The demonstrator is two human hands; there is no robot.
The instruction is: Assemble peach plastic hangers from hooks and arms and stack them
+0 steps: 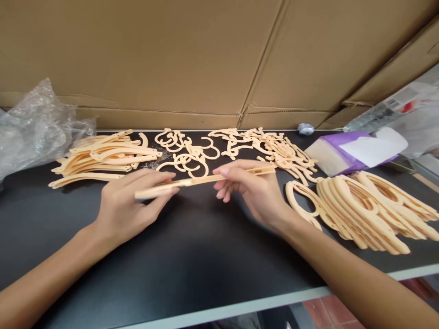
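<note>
A thin cream plastic clothes hanger (200,179) is held edge-on above the table, slanting up to the right. My left hand (125,205) pinches its left part between thumb and fingers. On its right part my right hand (255,189) is closed, thumb on top and fingers curled below. Behind my left hand lies a pile of cream hanger arms (113,153). Curved hanger hooks (192,157) are scattered beyond the gap between my hands. More small cream hanger pieces (281,151) are heaped beyond my right hand.
Stacked hangers (363,214) lie on the black table (199,260) at the right. A purple and white tissue pack (353,148) stands behind them. Clear plastic wrap (37,128) bunches at the left. A cardboard wall (154,59) closes off the back.
</note>
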